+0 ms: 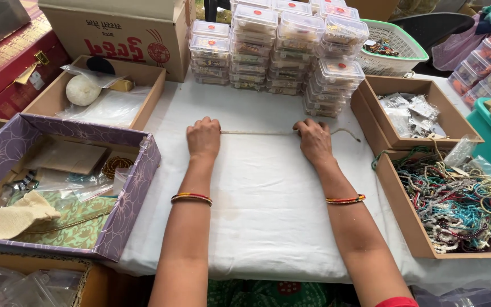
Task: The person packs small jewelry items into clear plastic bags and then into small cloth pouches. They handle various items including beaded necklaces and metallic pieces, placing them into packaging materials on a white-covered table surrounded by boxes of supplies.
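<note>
Bright even daylight, soft faint shadows, sharp focus, slight wide-angle bend at edges

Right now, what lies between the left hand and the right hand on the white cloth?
In the head view, a thin beige cord stretches taut between the left hand and the right hand, over bare white cloth.

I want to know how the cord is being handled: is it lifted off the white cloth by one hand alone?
No. The left hand and right hand both pin the cord, stretched flat between them on the white cloth.
</note>
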